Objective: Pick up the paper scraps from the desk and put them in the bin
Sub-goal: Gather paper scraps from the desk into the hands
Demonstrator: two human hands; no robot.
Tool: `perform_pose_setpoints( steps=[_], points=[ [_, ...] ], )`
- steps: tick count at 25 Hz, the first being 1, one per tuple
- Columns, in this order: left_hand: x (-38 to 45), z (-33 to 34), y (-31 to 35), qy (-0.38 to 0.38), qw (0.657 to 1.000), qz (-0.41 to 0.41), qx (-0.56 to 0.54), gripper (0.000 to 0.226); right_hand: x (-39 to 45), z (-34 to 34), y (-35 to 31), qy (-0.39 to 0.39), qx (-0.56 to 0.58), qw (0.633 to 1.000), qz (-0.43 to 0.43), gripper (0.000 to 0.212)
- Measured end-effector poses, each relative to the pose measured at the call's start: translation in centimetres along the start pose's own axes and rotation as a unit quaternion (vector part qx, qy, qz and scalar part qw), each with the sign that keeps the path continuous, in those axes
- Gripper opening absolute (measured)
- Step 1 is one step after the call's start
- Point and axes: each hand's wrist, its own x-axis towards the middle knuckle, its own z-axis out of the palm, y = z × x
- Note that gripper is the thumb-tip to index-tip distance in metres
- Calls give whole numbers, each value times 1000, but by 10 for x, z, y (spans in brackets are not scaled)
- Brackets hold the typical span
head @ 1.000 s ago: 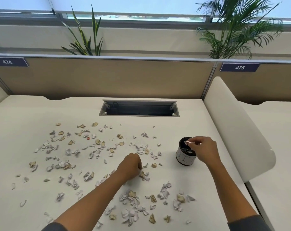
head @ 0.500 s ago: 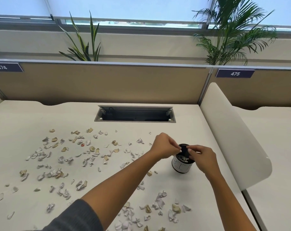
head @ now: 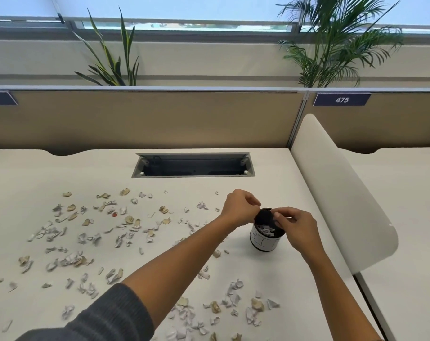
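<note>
A small black bin (head: 265, 243) with a white label stands on the desk (head: 270, 279) right of centre, with white scraps inside. My left hand (head: 239, 207) hovers at its left rim, fingers curled and fingertips pinched as on a paper scrap, which is hidden. Over the right rim is my right hand (head: 296, 225), fingertips bunched together, no scrap visible in them. Paper scraps (head: 125, 223), white and tan, lie scattered over the left and middle of the desk, and another cluster of scraps (head: 233, 303) sits near the front edge.
A grey cable tray opening (head: 193, 166) is set into the desk behind the bin. A white curved divider (head: 339, 193) rises just right of the bin. A tan partition wall (head: 145, 119) closes the back, with plants behind it.
My left hand lifted from the scraps at desk centre and moved right to the bin's rim. My right hand stayed over the bin; the white scrap it held is no longer visible.
</note>
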Motion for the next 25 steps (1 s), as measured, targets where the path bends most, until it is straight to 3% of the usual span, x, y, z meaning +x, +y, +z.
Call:
perform_pose_setpoints(
  steps=[4, 7, 11, 19, 25],
  points=[
    [-4, -34, -48, -6, 988, -3, 155, 24, -9, 25, -13, -47, 4, 998, -33, 15],
    [-18, -51, -92, -91, 947, -23, 307, 52, -16, 48, -20, -95, 5, 994, -46, 14],
    [-43, -49, -134, -208, 895, -23, 394, 82, -26, 82, -20, -168, -96, 979, -68, 13],
    [-61, -51, -161, -153, 895, 39, 416, 51, -24, 130, 10, -250, -264, 926, -102, 45],
    [-64, -50, -171, -105, 884, 37, 454, 39, -29, 155, 24, -289, -281, 913, -70, 65]
  ],
)
